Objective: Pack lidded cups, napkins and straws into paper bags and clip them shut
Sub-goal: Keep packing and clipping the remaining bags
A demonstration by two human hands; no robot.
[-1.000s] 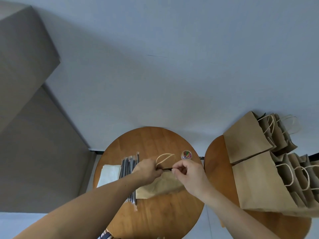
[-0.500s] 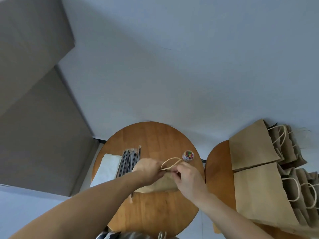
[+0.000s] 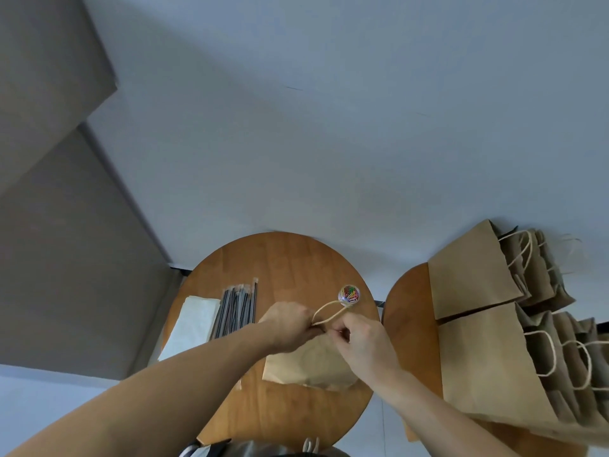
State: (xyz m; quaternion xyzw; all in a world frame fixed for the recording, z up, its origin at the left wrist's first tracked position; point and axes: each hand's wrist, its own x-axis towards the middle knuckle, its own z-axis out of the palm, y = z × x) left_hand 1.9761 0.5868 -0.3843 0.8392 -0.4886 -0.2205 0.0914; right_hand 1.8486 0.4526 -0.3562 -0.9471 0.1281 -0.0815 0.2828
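The paper bag (image 3: 309, 364) lies flat on the round counter (image 3: 280, 258), its long axis running away from the person and its mouth at the far end, where 1 rope handle (image 3: 326, 311) loops up. Both hands meet at that mouth: the left hand (image 3: 288, 328) comes in from the bag's left side and the right hand (image 3: 362, 341) from its right, each with its fingers curled and pinching the folded top edge, knuckles nearly touching. Whether a clip already sits between the fingertips is too small to tell. The tub of coloured clips (image 3: 348, 294) stands just beyond the bag's mouth, slightly to its right, so I judge the right hand the nearer one to reach it while the left keeps the fold. The straws (image 3: 235, 308) and napkins (image 3: 191, 324) lie left of the bag, and the other bags (image 3: 478, 357) are stacked well to its right.
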